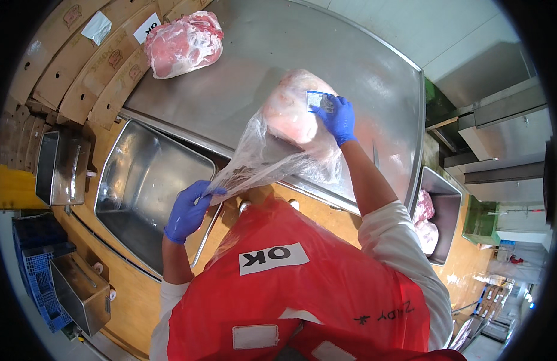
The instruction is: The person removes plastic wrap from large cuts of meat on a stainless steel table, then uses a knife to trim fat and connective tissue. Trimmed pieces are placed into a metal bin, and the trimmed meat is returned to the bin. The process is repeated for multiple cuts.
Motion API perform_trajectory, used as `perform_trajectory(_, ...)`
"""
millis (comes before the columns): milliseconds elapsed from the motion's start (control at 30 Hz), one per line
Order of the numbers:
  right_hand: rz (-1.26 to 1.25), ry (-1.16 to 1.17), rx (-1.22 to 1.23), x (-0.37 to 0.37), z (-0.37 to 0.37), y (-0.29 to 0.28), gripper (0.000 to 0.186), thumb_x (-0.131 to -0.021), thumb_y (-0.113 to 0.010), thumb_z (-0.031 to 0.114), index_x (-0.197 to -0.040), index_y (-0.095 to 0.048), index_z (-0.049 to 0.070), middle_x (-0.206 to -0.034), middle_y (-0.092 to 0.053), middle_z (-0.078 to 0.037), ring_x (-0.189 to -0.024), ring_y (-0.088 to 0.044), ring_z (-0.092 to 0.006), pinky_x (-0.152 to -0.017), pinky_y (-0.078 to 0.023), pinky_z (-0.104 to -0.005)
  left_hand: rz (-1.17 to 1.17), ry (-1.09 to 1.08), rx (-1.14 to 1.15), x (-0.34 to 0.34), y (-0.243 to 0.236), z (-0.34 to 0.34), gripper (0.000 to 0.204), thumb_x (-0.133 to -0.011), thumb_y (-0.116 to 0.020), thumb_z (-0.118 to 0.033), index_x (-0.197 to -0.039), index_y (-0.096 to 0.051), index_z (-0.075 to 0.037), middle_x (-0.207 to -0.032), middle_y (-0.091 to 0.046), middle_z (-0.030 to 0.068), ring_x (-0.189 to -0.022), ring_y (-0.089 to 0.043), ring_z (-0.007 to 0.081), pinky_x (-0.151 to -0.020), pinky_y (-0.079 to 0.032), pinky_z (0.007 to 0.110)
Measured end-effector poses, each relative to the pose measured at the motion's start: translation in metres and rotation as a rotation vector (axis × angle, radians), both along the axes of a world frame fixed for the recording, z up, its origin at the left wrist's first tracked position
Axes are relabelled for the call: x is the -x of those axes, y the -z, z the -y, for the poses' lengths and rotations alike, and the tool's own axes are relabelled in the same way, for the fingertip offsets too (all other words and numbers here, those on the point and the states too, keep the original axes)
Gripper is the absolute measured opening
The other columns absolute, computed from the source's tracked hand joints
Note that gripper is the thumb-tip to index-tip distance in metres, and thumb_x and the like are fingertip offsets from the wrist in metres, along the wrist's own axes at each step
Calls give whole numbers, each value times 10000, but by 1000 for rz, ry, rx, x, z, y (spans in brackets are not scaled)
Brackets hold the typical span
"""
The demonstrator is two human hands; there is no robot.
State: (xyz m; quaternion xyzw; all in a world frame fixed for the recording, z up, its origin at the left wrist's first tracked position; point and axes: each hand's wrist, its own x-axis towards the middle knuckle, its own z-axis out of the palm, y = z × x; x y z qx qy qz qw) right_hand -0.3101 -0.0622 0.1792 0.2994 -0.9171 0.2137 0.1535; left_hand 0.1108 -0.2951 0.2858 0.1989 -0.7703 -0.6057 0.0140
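A large pale piece of pork [293,108] lies on the steel table in front of me, partly wrapped in a clear plastic bag [254,159]. My left hand [190,210], in a blue glove, is closed on the gathered end of the bag and stretches it toward me, past the table's near edge. Against the right side of the meat, my right hand [338,120], also gloved in blue, has its fingers closed on a small blue-and-white label [320,101]. Whether the label is stuck to the plastic I cannot tell.
Another piece of pork [185,45] rests at the table's far left, beside stacked cardboard boxes [104,78]. A deep steel tub [152,186] stands below the table's left edge. To the right, a grey bin [446,204] holds meat. A knife-like blade [375,153] lies near my right forearm.
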Motion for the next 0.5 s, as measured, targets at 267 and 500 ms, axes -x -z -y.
perform_trajectory(267, 138, 99, -219, -10, 13, -35, 806, -674, -773, 615, -1248, -624, 70, -1168, -626, -175, -1094, -612, -329, -910, -513, -455, -131, 88, -54, 57, -17, -8, 288, -880, -534, 29, -1109, -705, -8, -1113, -676, 90, -1067, -633, 189, -970, -471, 311)
perform_trajectory(500, -13, -165, -97, -5, 13, -14, 304, -829, -668, 202, -1108, -670, 83, -919, -656, -162, -881, -638, -345, -795, -506, -478, -210, 97, -128, 65, -13, -16, 289, -898, -546, 29, -1135, -704, -14, -1170, -662, 85, -1097, -620, 176, -985, -465, 314)
